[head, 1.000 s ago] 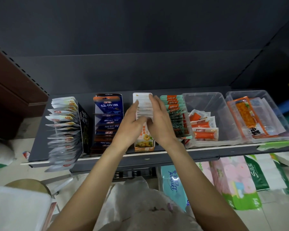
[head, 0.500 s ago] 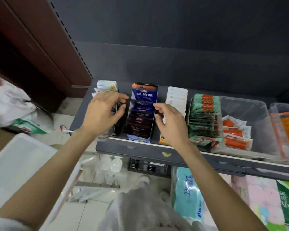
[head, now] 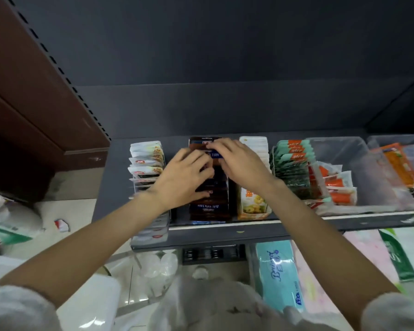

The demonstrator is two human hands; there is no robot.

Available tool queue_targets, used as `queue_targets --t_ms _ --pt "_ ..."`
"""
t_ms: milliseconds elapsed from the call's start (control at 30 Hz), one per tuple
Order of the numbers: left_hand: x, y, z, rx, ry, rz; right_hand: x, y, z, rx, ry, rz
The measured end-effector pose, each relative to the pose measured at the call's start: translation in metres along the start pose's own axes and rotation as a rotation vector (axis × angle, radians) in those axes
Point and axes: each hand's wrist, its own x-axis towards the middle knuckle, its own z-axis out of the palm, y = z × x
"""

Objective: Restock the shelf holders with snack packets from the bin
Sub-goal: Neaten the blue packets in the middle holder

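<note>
A dark blue and brown row of snack packets (head: 208, 206) stands in its holder on the grey shelf (head: 296, 229), between a row of white packets (head: 146, 163) and a yellow-fronted holder of white packets (head: 253, 204). My left hand (head: 184, 180) is over the middle of the dark row, fingers curled into the packets and thumb underneath, gripping a bunch. My right hand (head: 242, 163) reaches across from the right, its fingers lying on the rear packets of the same row. A white bin (head: 89, 306) shows at the lower left, and what it holds is out of sight.
Green packets (head: 294, 168) stand right of the yellow holder. Clear tubs (head: 368, 177) hold orange packets (head: 337, 189) further right. Tissue packs (head: 280, 278) fill the shelf below. A brown upright (head: 34, 103) bounds the left side. Bags lie on the floor at left.
My left hand has left the white packets and moved right onto the dark blue row. The right hand has moved up and left onto the same row. The view has shifted right.
</note>
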Motion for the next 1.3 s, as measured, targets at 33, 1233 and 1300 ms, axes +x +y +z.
queue_targets --t_ms 33,1233,1300 --pt "0.002 -0.001 0.002 0.020 -0.028 0.008 0.002 0.000 0.001 -0.032 0.048 -0.015" --pt "-0.001 0.000 0.015 -0.036 -0.099 0.003 0.020 0.006 0.017 -0.133 0.287 0.002" --pt "0.001 -0.004 0.014 -0.059 -0.069 -0.043 0.023 0.005 0.015 -0.109 0.258 -0.003"
